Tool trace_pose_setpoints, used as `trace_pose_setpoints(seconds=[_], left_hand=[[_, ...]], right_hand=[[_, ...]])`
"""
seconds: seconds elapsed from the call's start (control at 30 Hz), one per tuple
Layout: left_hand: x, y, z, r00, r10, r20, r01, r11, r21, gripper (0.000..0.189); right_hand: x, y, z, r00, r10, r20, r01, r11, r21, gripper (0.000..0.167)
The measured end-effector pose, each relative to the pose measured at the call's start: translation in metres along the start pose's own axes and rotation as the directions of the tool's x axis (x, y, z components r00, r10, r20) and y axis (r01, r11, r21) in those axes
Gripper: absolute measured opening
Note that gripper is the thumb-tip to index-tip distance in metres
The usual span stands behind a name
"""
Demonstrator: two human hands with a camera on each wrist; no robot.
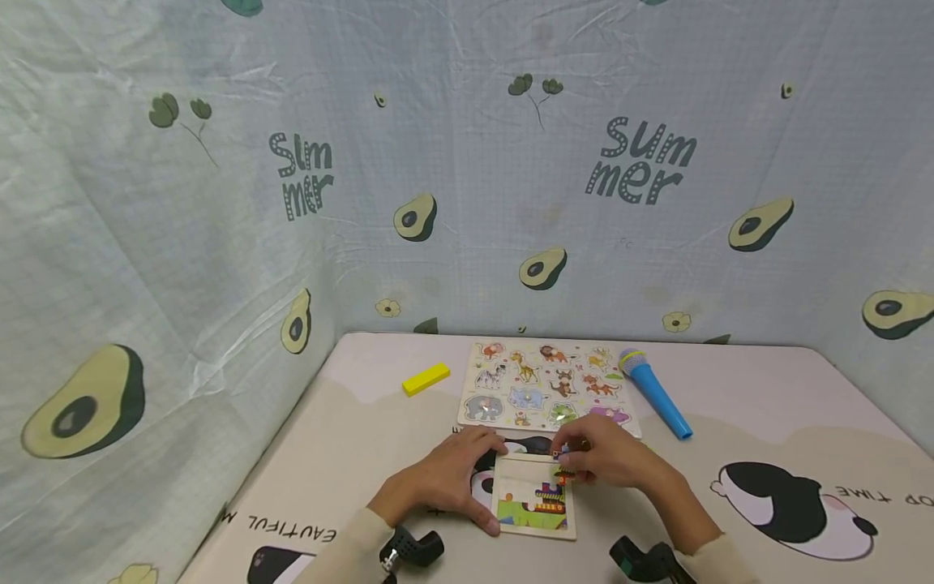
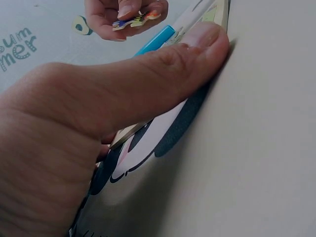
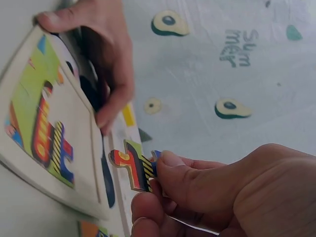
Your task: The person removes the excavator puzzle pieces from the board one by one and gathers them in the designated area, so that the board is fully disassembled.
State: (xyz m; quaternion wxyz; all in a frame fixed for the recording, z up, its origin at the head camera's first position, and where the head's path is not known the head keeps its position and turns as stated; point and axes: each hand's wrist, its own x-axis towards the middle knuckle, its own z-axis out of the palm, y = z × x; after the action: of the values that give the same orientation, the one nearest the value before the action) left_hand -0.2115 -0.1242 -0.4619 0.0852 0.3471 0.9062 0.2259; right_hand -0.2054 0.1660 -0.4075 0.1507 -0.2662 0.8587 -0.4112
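At one table (image 1: pixel 350 442), two hands (image 1: pixel 461 474) (image 1: pixel 611 454) hold one frame (image 1: pixel 520 472), one piece (image 3: pixel 136 165).

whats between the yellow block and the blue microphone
The board with animal pictures lies between the yellow block and the blue microphone, as the head view shows.

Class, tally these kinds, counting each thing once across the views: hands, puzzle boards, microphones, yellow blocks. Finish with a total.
Hands: 2
Puzzle boards: 2
Microphones: 1
Yellow blocks: 1
Total: 6
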Motion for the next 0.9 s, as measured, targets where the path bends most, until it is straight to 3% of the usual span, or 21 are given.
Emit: trace_pose_setpoints(seconds=[0.2,0.5,0.77,0.9], left_hand=[[0.0,0.0,0.0,1.0,-0.001,-0.004,0.001,1.0,0.006,0.093],[0.001,-0.001,0.001,1.0,-0.008,-0.001,0.008,1.0,0.008,0.093],[0.0,0.001,0.0,1.0,-0.017,0.005,0.017,1.0,0.002,0.094],[0.001,0.001,0.0,1.0,-0.015,0.004,0.015,1.0,0.002,0.094]], right_hand=[[-0.006,0.01,-0.015,0.999,0.02,-0.04,-0.019,0.999,0.028,0.012],[-0.015,0.027,-0.028,0.989,0.124,-0.077,-0.122,0.992,0.041,0.019],[-0.023,0.038,-0.032,0.955,0.271,-0.121,-0.269,0.963,0.037,0.017],[-0.026,0.042,-0.033,0.949,0.289,-0.127,-0.287,0.957,0.038,0.017]])
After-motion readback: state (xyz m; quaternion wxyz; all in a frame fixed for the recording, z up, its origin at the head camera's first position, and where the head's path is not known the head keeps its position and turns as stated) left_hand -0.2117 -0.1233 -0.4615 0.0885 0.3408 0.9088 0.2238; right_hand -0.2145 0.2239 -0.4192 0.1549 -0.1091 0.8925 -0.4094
